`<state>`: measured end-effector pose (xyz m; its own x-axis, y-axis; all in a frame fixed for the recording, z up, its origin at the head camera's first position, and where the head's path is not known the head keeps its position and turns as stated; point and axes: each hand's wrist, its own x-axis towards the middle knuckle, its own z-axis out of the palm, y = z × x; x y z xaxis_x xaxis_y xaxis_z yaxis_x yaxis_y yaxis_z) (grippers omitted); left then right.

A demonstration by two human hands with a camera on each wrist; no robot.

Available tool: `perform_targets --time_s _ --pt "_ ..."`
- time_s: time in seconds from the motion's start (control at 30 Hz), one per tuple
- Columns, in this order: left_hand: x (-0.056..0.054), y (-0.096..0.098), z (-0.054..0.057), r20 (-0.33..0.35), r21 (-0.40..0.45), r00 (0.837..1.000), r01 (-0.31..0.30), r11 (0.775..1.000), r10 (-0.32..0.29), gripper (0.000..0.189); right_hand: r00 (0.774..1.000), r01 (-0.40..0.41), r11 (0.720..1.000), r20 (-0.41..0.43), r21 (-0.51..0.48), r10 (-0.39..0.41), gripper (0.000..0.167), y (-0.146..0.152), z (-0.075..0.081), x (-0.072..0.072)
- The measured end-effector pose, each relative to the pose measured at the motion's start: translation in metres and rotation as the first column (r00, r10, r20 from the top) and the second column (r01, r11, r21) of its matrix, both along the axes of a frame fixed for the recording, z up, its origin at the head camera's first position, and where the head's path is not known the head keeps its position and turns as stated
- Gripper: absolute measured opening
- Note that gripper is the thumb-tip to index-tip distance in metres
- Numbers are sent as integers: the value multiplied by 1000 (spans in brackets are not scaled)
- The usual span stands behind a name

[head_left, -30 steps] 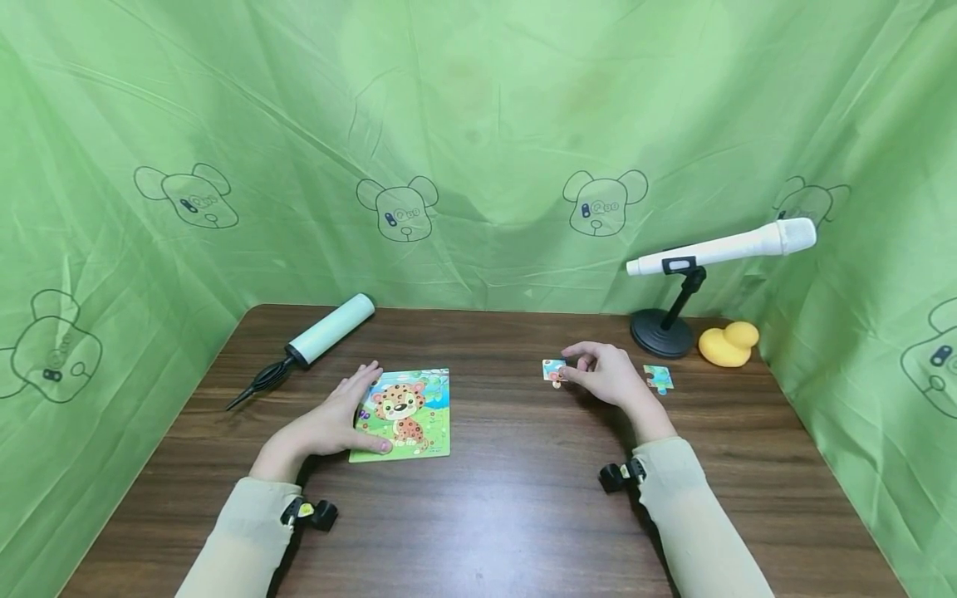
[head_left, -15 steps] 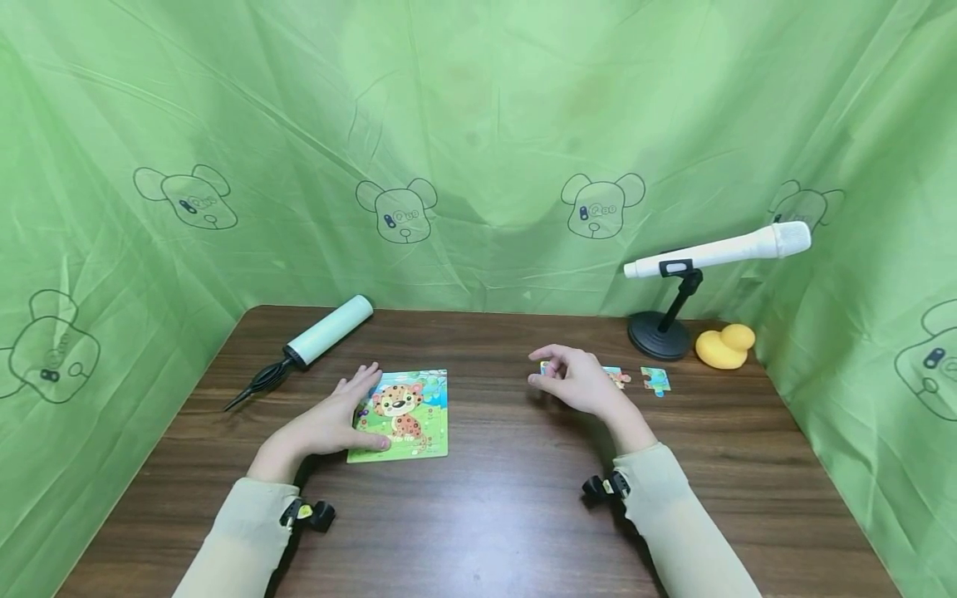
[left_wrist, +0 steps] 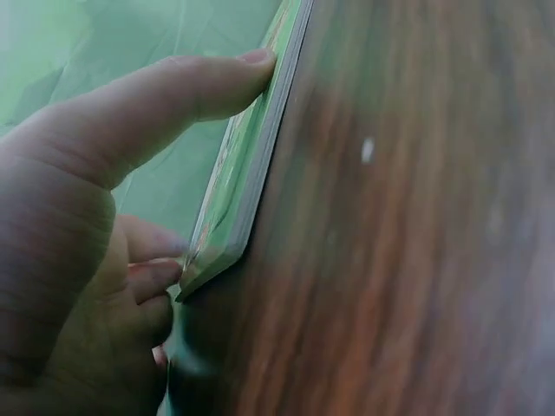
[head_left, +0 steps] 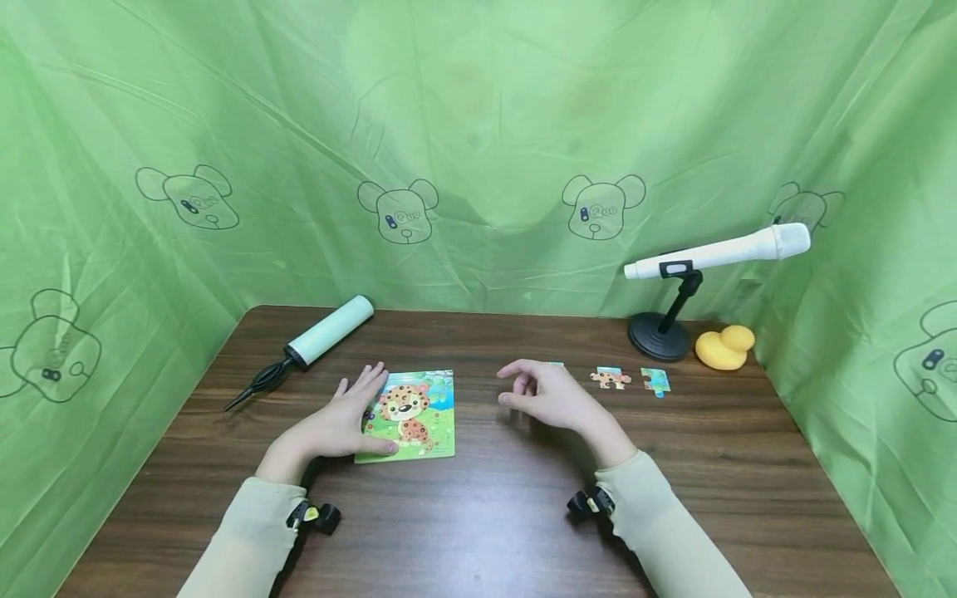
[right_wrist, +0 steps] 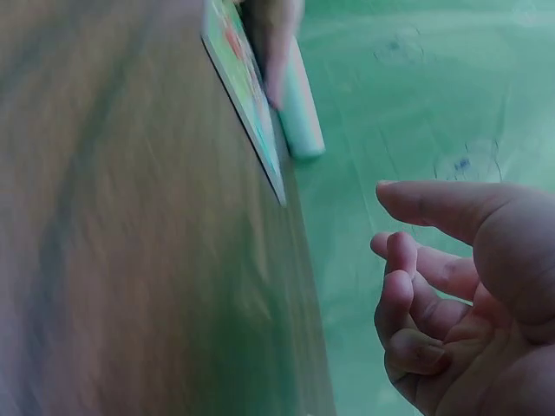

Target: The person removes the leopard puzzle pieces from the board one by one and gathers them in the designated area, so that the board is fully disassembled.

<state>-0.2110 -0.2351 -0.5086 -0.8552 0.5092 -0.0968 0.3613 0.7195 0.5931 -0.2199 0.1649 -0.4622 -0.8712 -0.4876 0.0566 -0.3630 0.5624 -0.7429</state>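
A square leopard puzzle board (head_left: pixel 437 423) lies on the brown table. My left hand (head_left: pixel 329 430) rests at its left side, fingers stretched out along the edge and thumb (left_wrist: pixel 186 91) laid on the near part of the picture. To the right, my right hand (head_left: pixel 557 400) hovers over the wood with its fingers loosely bent; the right wrist view shows nothing between them. Behind this hand one puzzle piece (head_left: pixel 557 364) is mostly hidden. Two more lie farther right: a spotted orange piece (head_left: pixel 611 379) and a blue-green piece (head_left: pixel 657 381).
A pale mint tube (head_left: pixel 332 330) with a black pointed end lies at the back left. At the back right stand a white microphone (head_left: pixel 721 252) on a black stand (head_left: pixel 661 335) and a yellow duck (head_left: pixel 723 347). Green curtain (head_left: pixel 478 166) walls the table's back and sides.
My right hand has let go of the puzzle piece and moved left, uncovering the spotted piece. My left hand and the board have slid slightly right within the last half second.
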Motion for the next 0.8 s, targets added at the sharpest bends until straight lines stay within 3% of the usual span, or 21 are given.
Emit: perform_targets --time_s 0.13,0.33,0.53,0.8 --pt "-1 6 0 -25 39 1000 8 999 -7 125 998 -54 999 27 6 53 40 -22 -5 6" --pt "1 17 5 -69 49 998 9 999 -6 94 996 -76 997 39 -9 76 40 -53 -13 6" --pt "1 21 5 -65 23 998 9 1000 -7 79 996 -31 998 82 -56 36 39 -77 -24 -5" --pt "1 21 -1 -43 77 999 28 997 -25 74 995 45 998 86 -48 -41 46 -91 -37 -13"
